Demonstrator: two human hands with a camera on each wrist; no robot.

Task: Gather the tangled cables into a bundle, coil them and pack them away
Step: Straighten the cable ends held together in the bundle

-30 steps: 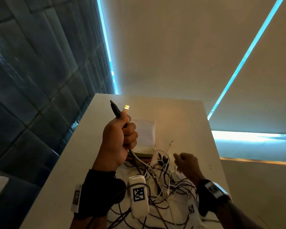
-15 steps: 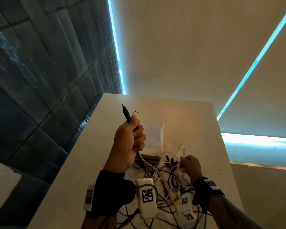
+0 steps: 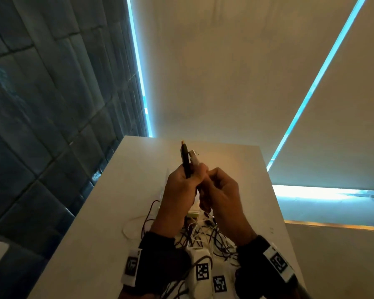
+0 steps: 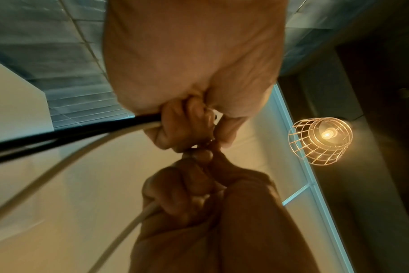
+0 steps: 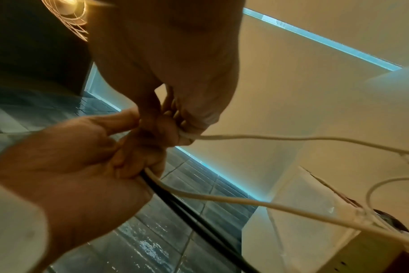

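Observation:
My left hand is raised above the white table and grips a black cable and a white USB cable, whose plugs stick up out of the fist. My right hand is up against it, fingers curled round another white cable. In the left wrist view the black cable and a white one trail away from the left fingers. The tangled pile of black and white cables lies on the table under both wrists.
A white box or pouch lies on the table beyond the pile, mostly hidden by my hands in the head view. A dark tiled wall runs along the table's left edge. A wire-cage lamp hangs overhead.
My right hand has come up from the pile with a white cable and now meets the left hand. The left hand still holds its two cables upright.

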